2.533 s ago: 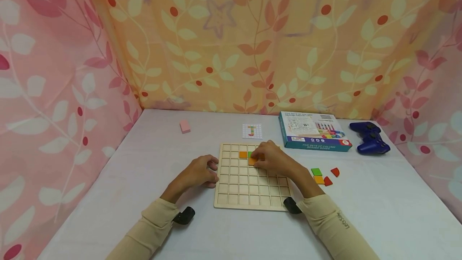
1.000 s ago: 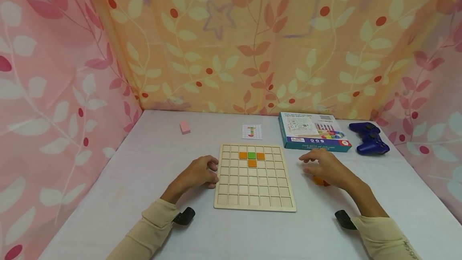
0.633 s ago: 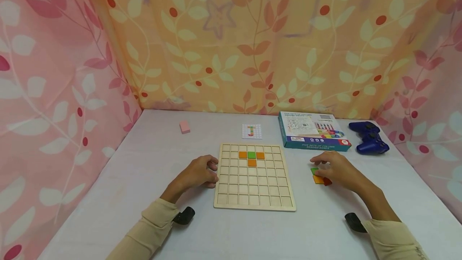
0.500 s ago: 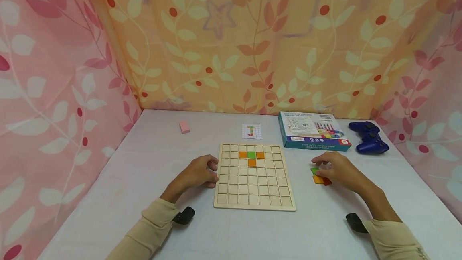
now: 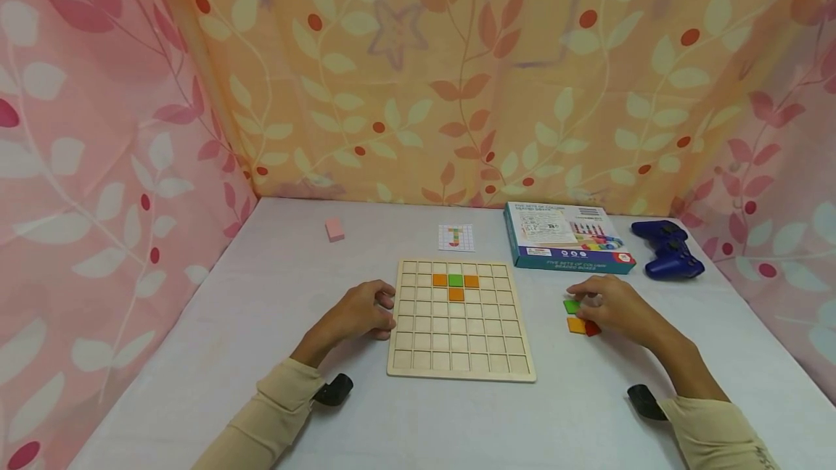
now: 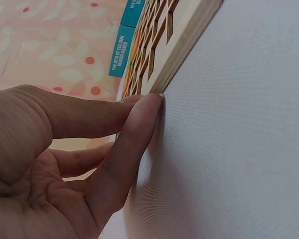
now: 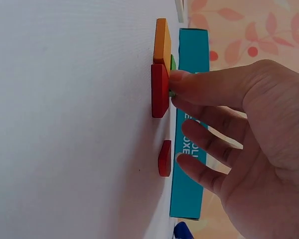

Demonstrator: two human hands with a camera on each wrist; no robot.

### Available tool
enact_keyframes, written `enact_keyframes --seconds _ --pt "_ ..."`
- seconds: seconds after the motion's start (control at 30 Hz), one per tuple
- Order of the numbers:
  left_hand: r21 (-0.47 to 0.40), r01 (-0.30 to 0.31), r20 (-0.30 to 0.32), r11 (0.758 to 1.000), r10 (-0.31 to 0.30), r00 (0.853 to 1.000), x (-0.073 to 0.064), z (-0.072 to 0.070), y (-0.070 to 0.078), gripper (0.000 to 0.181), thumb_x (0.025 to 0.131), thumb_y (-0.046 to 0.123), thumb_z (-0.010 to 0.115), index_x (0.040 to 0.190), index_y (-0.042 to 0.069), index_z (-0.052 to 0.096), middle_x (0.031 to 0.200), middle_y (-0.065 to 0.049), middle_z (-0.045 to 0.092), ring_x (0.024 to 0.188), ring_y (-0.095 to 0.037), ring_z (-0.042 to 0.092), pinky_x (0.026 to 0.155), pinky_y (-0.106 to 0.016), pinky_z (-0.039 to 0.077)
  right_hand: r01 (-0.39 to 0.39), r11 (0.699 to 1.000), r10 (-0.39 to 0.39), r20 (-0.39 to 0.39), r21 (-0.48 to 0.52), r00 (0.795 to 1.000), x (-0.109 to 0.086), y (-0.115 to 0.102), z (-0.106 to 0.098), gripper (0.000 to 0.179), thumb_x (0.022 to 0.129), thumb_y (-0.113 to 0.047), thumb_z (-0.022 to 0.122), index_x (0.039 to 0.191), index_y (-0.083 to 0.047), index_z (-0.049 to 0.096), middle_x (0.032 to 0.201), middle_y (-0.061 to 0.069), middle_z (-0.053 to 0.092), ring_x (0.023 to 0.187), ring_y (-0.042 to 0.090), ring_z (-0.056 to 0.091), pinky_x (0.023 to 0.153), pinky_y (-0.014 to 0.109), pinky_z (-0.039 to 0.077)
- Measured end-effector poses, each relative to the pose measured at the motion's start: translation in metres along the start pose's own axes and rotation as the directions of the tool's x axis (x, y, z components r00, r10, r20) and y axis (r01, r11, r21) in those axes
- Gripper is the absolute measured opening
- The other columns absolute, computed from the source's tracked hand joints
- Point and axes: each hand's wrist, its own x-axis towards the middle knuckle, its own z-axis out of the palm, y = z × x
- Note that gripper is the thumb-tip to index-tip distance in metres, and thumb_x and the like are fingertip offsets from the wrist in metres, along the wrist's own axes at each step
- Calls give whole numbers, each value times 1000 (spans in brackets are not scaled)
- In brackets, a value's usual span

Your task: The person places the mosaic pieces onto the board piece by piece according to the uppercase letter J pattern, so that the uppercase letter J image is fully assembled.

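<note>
At the right of the table, my right hand (image 5: 614, 303) pinches a green square tile (image 5: 571, 307) between thumb and index finger, with the other fingers loosely bent. In the right wrist view the tile is mostly hidden behind the thumb. Just nearer lie a yellow-orange tile (image 5: 576, 325) and a red piece (image 5: 592, 328). Another red piece (image 7: 164, 158) lies below my fingers in the right wrist view. My left hand (image 5: 359, 310) rests on the table, its relaxed fingertips touching the left edge of the wooden grid board (image 5: 440, 343). Several orange tiles (image 5: 440, 280) and a green tile (image 5: 455, 281) form a T on it.
A pattern card (image 5: 456, 238) lies behind the board. Farther right are a teal box (image 5: 568, 238) and a blue game controller (image 5: 668, 250). A pink block (image 5: 334, 230) sits at the back left. Patterned curtains (image 5: 457, 78) enclose the table.
My right hand has left the board and moved right to the loose pieces. The green tile there has shifted slightly away from the yellow-orange one. My left hand has stayed in place.
</note>
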Motion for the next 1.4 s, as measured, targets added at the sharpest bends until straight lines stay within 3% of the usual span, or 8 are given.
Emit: enact_keyframes --seconds 0.2,0.5,0.67,1.0,1.4 --pt "-3 0 -1 1000 0 1000 0 0 1 54 88 -11 74 139 -6 57 119 -16 61 84 -19 68 70 -31 67 -14 1000 14 10 -26 1000 2 4 -1 38 93 -16 77 127 -2 75 118 17 70 109 34 59 90 53 63" --pt "-5 -2 -4 1000 2 1000 -1 1 0 54 87 -12 73 138 -6 57 119 -16 61 84 -19 69 70 -30 67 37 998 -37 -7 -53 999 4 -4 0 37 93 -29 79 122 -6 78 114 11 72 108 30 54 85 41 58" --pt "-1 0 -3 1000 0 1000 -2 0 1 54 87 -12 74 138 -6 57 119 -16 61 85 -19 68 70 -30 67 93 994 -94 -13 -48 995 9 -19 5 34 93 -30 80 120 -9 79 110 5 72 107 28 54 82 35 52" --pt "-16 4 0 1000 -4 1000 -2 0 2 55 87 -12 74 139 -7 56 120 -17 60 86 -19 68 72 -31 67 206 977 -207 -6 -55 978 24 -56 24 26 92 -21 81 116 -10 80 103 -1 72 105 25 53 89 42 49" --pt "-19 -1 -2 1000 1 1000 -3 0 2 54 88 -12 73 138 -6 57 120 -17 61 87 -20 68 72 -30 67 263 965 -263 29 7 964 43 -101 45 27 91 -22 82 116 -13 81 105 -3 72 108 24 51 86 36 49"
